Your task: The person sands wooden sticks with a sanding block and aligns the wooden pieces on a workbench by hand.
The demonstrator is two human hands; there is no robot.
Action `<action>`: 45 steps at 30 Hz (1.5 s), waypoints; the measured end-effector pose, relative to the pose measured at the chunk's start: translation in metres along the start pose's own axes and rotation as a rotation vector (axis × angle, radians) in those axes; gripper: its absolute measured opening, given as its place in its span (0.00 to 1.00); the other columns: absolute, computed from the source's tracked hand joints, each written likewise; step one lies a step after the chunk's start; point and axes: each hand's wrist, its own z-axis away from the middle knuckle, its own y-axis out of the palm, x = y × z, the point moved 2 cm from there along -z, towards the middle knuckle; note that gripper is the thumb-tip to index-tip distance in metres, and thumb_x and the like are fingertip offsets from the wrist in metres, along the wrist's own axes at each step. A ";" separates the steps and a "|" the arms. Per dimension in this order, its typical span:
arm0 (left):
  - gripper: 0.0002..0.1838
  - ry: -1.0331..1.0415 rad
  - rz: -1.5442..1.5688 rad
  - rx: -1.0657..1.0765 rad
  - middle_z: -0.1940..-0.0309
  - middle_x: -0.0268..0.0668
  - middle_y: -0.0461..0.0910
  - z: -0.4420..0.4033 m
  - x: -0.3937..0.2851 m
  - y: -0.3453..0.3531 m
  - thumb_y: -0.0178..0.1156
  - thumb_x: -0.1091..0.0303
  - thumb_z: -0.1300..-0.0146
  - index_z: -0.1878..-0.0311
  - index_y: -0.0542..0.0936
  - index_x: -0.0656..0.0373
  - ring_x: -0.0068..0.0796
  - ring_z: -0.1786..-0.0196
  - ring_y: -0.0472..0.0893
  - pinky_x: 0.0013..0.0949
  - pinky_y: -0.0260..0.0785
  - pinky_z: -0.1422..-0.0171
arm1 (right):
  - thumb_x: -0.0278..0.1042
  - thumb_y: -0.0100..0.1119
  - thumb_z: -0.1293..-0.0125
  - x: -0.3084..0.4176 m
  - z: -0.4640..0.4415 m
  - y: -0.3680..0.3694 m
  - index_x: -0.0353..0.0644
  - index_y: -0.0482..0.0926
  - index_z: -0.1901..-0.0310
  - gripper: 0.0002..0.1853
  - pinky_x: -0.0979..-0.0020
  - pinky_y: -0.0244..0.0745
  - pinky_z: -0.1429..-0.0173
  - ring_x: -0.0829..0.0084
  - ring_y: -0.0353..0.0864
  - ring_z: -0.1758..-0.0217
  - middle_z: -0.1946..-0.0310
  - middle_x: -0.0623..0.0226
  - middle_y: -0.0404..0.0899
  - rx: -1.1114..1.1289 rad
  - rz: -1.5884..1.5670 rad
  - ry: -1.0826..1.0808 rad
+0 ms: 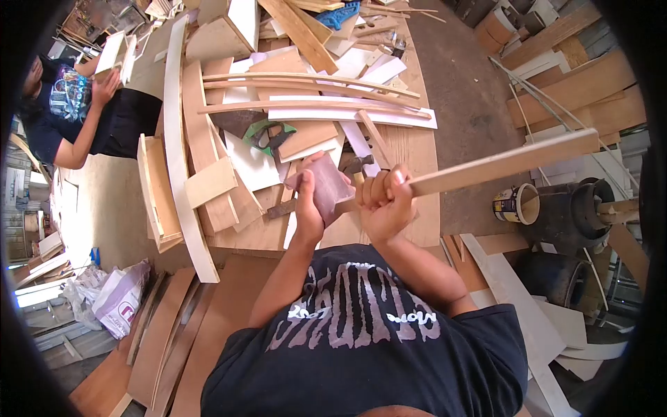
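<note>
My left hand is closed around a folded, brownish-purple sheet of sandpaper, the thumb lying along its edge. The sheet touches the near end of a long, narrow wooden strip. Wrapped round that strip, a short way from the sheet, is my right hand. From this fist the strip runs out to the right, past the table edge. Just beyond my hands lies a hammer, its handle partly hidden by my right hand. A green and black item of unclear kind lies behind my left hand.
Offcuts and long thin strips cover the wooden table. A long white-faced board lies along its left side. Across from it, a co-worker holds wooden pieces. A bucket and black containers stand on the right.
</note>
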 end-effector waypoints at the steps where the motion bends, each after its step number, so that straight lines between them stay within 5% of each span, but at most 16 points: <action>1: 0.27 -0.007 -0.029 0.003 0.52 0.46 0.77 0.002 0.004 0.000 0.43 0.44 0.21 0.30 0.65 0.53 0.37 0.51 0.81 0.38 0.75 0.44 | 0.43 0.47 0.26 0.000 -0.001 -0.002 0.50 0.58 0.74 0.17 0.71 0.48 0.81 0.79 0.46 0.87 0.87 0.76 0.50 0.009 0.065 0.001; 6: 0.26 -0.025 -0.266 0.039 0.43 0.34 0.72 0.016 0.033 0.001 0.43 0.45 0.21 0.31 0.68 0.52 0.27 0.42 0.74 0.33 0.70 0.40 | 0.43 0.44 0.25 0.014 -0.032 0.008 0.50 0.58 0.74 0.17 0.71 0.48 0.80 0.79 0.45 0.86 0.88 0.76 0.50 -0.004 0.033 -0.105; 9: 0.27 -0.098 0.018 0.022 0.44 0.36 0.73 0.007 0.010 0.008 0.43 0.44 0.21 0.31 0.68 0.53 0.28 0.45 0.75 0.33 0.72 0.41 | 0.41 0.44 0.25 0.013 -0.006 0.005 0.50 0.57 0.74 0.17 0.72 0.48 0.80 0.80 0.45 0.86 0.88 0.77 0.49 0.044 0.032 -0.115; 13: 0.28 -0.037 -0.156 0.019 0.44 0.36 0.73 0.015 0.031 0.005 0.47 0.44 0.22 0.30 0.68 0.54 0.28 0.36 0.68 0.34 0.57 0.27 | 0.40 0.45 0.26 0.015 -0.019 0.007 0.49 0.57 0.74 0.17 0.72 0.48 0.81 0.81 0.45 0.87 0.88 0.77 0.50 0.010 0.060 -0.072; 14: 0.29 0.015 -0.323 0.024 0.44 0.35 0.73 0.013 0.036 0.001 0.47 0.44 0.23 0.31 0.69 0.54 0.29 0.37 0.69 0.35 0.60 0.29 | 0.40 0.46 0.27 0.017 -0.025 0.007 0.49 0.57 0.74 0.17 0.72 0.48 0.82 0.80 0.45 0.87 0.88 0.76 0.50 -0.018 0.045 -0.096; 20: 0.29 -0.061 -0.064 0.116 0.44 0.37 0.74 0.002 0.015 0.010 0.45 0.43 0.22 0.30 0.68 0.56 0.31 0.40 0.74 0.36 0.66 0.33 | 0.40 0.46 0.26 0.013 -0.007 -0.005 0.50 0.58 0.74 0.17 0.72 0.49 0.79 0.80 0.44 0.86 0.87 0.77 0.50 0.160 0.059 -0.051; 22: 0.30 -0.011 -0.223 0.009 0.45 0.38 0.74 0.012 0.027 0.015 0.44 0.43 0.22 0.29 0.66 0.56 0.32 0.44 0.77 0.37 0.70 0.36 | 0.41 0.47 0.25 0.016 -0.023 -0.002 0.50 0.58 0.74 0.17 0.71 0.49 0.80 0.80 0.46 0.86 0.87 0.76 0.50 -0.024 -0.018 -0.065; 24: 0.30 0.067 -0.410 0.074 0.45 0.39 0.74 0.009 0.026 0.016 0.43 0.43 0.22 0.28 0.64 0.55 0.33 0.47 0.79 0.38 0.73 0.39 | 0.42 0.47 0.26 0.018 -0.033 -0.001 0.50 0.58 0.74 0.18 0.71 0.49 0.80 0.80 0.47 0.86 0.87 0.77 0.50 0.019 0.040 -0.112; 26: 0.29 -0.125 0.003 -0.061 0.46 0.39 0.74 0.004 0.017 0.019 0.42 0.44 0.21 0.29 0.65 0.55 0.33 0.47 0.78 0.38 0.74 0.41 | 0.41 0.47 0.26 0.014 -0.024 -0.004 0.50 0.57 0.74 0.18 0.72 0.49 0.81 0.80 0.47 0.86 0.87 0.77 0.51 0.030 -0.004 -0.060; 27: 0.28 -0.067 0.012 0.076 0.45 0.40 0.73 -0.005 0.012 0.012 0.42 0.45 0.21 0.30 0.66 0.54 0.33 0.48 0.78 0.39 0.75 0.45 | 0.41 0.46 0.25 0.013 -0.014 -0.007 0.50 0.57 0.74 0.18 0.71 0.49 0.81 0.80 0.47 0.86 0.87 0.76 0.50 0.074 -0.033 -0.035; 34: 0.27 0.018 -0.355 0.054 0.43 0.37 0.73 0.003 0.038 0.020 0.44 0.45 0.21 0.32 0.71 0.54 0.29 0.40 0.72 0.34 0.65 0.33 | 0.39 0.43 0.24 0.025 -0.041 -0.008 0.49 0.57 0.73 0.16 0.70 0.49 0.82 0.80 0.45 0.87 0.87 0.76 0.51 0.035 -0.002 -0.150; 37: 0.28 -0.088 0.055 -0.019 0.48 0.43 0.75 -0.015 0.037 0.010 0.44 0.44 0.22 0.31 0.66 0.55 0.39 0.48 0.80 0.41 0.73 0.40 | 0.40 0.43 0.25 0.023 -0.011 -0.024 0.49 0.57 0.73 0.16 0.71 0.48 0.82 0.80 0.44 0.87 0.87 0.76 0.50 0.131 0.032 -0.040; 38: 0.33 -0.049 -0.028 -0.019 0.55 0.51 0.80 -0.020 0.029 0.011 0.41 0.38 0.24 0.30 0.64 0.55 0.45 0.54 0.84 0.44 0.79 0.48 | 0.40 0.43 0.25 0.024 -0.011 -0.028 0.49 0.57 0.73 0.16 0.71 0.48 0.82 0.80 0.44 0.87 0.87 0.76 0.50 0.136 0.032 -0.031; 41: 0.35 -0.023 -0.015 -0.011 0.58 0.51 0.80 -0.025 0.017 0.011 0.42 0.35 0.26 0.30 0.64 0.54 0.47 0.57 0.85 0.44 0.81 0.61 | 0.42 0.44 0.25 0.034 -0.015 -0.043 0.51 0.57 0.75 0.17 0.72 0.49 0.82 0.80 0.45 0.88 0.87 0.78 0.50 0.049 0.014 -0.013; 45: 0.32 0.002 -0.042 -0.029 0.58 0.49 0.80 -0.015 0.013 0.024 0.42 0.40 0.23 0.30 0.62 0.55 0.41 0.58 0.84 0.42 0.80 0.56 | 0.42 0.45 0.25 0.066 -0.050 -0.028 0.53 0.56 0.75 0.19 0.74 0.49 0.83 0.82 0.45 0.88 0.87 0.80 0.50 -0.112 -0.143 0.034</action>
